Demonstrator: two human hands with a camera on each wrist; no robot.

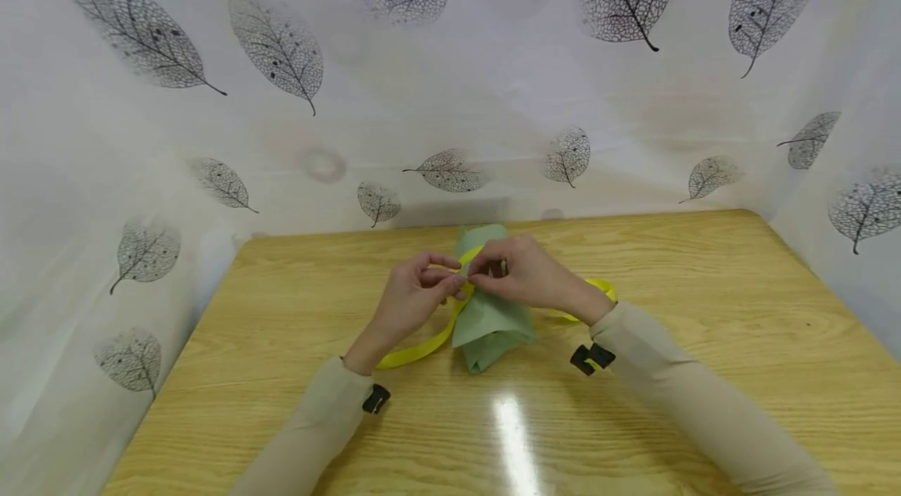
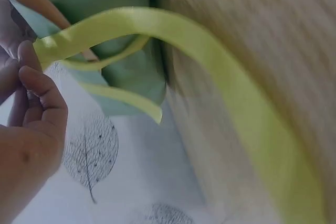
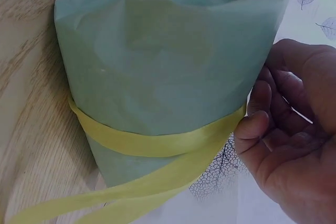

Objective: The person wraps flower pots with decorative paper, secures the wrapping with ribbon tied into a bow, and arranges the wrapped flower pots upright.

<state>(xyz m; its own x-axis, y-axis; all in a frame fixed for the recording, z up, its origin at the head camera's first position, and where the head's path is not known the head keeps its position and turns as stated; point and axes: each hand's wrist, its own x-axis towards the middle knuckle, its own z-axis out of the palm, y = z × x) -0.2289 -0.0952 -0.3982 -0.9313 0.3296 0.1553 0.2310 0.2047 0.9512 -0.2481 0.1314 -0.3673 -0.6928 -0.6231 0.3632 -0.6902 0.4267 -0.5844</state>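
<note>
A green paper wrap (image 1: 496, 320), bundled and folded, lies on the table with a yellow ribbon (image 1: 422, 354) round it. The left hand (image 1: 408, 299) pinches the ribbon between thumb and fingers at the bundle's upper side. From the right, the right hand (image 1: 524, 275) meets it there, thumb and index finger pinching the ribbon, fingertips of both hands close together. In the right wrist view the ribbon (image 3: 157, 144) circles the paper and runs to the right fingertips. The left wrist view shows a long ribbon tail (image 2: 247, 87) curving off and a short cut end. The fingers partly hide the crossing point.
The bundle lies on a wooden table (image 1: 296, 308) with a pale leaf-printed cloth (image 1: 493, 89) behind and at the sides. Another ribbon loop (image 1: 601, 289) lies right of the bundle, partly behind the right wrist. Black buckles (image 1: 591, 359) hang at both wrists.
</note>
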